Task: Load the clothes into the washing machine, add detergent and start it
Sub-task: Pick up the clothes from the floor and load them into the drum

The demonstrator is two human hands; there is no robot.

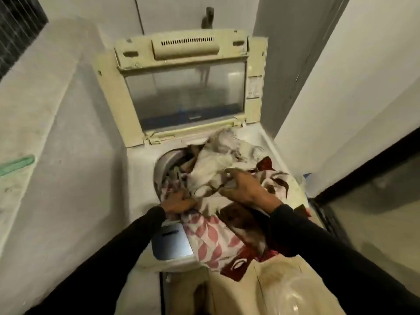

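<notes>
A cream top-loading washing machine [136,169] stands in front of me with its glass lid [186,96] raised upright. A heap of clothes [218,164] bulges out of the steel drum [168,159] and spills over the front. A white sheet with pink leaves [211,239] hangs down past the control panel [172,244]. My left hand [177,202] is closed on cloth at the drum's near left rim. My right hand [244,186] grips a whitish garment on top of the heap. Both arms wear black sleeves. No detergent is in sight.
A pale wall ledge [45,110] runs along the left, with a green strip [18,163] on it. A white wall [352,98] and a dark-framed glass door [375,201] close in on the right. A tap [208,18] sticks out above the lid.
</notes>
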